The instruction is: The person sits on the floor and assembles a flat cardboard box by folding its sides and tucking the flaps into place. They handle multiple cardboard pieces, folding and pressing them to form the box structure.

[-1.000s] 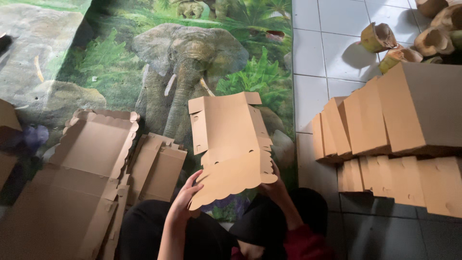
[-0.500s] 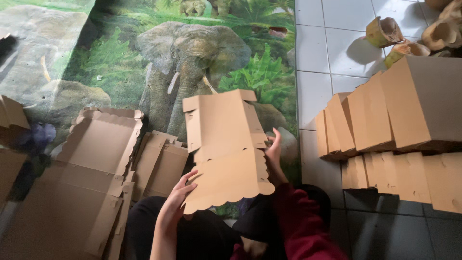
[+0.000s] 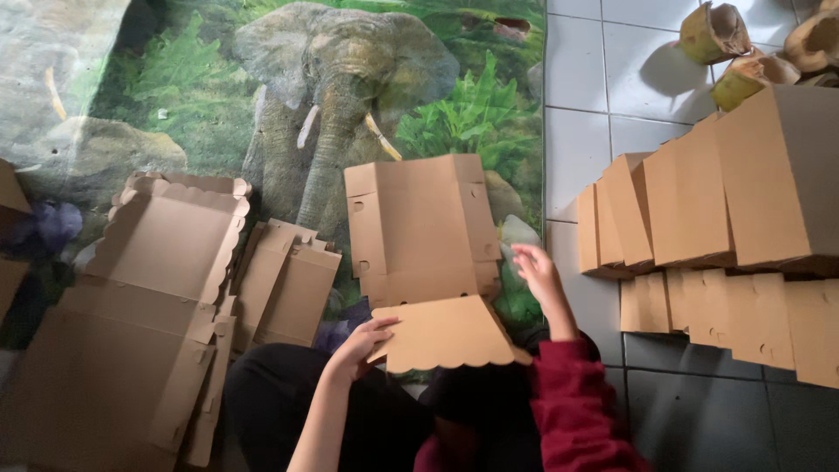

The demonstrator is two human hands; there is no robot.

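Observation:
A flat brown cardboard box blank point(image 3: 424, 232) with side flaps lies in front of my lap over an elephant-print mat point(image 3: 288, 96). Its scalloped front flap point(image 3: 446, 334) is folded up toward me. My left hand point(image 3: 363, 345) pinches the left edge of that scalloped flap. My right hand point(image 3: 537, 271), in a red sleeve, hovers with fingers apart just right of the blank's right side flap, holding nothing.
A stack of unfolded box blanks point(image 3: 140, 323) lies at my left, with smaller flat pieces point(image 3: 288, 284) beside it. Folded brown boxes point(image 3: 725, 201) stand in rows on the tiled floor at right. Coconut husks point(image 3: 752, 44) sit at the top right.
The blank has come down from a raised position onto the mat. My right hand has let go of it and moved out to the right. The scalloped flap is now bent up.

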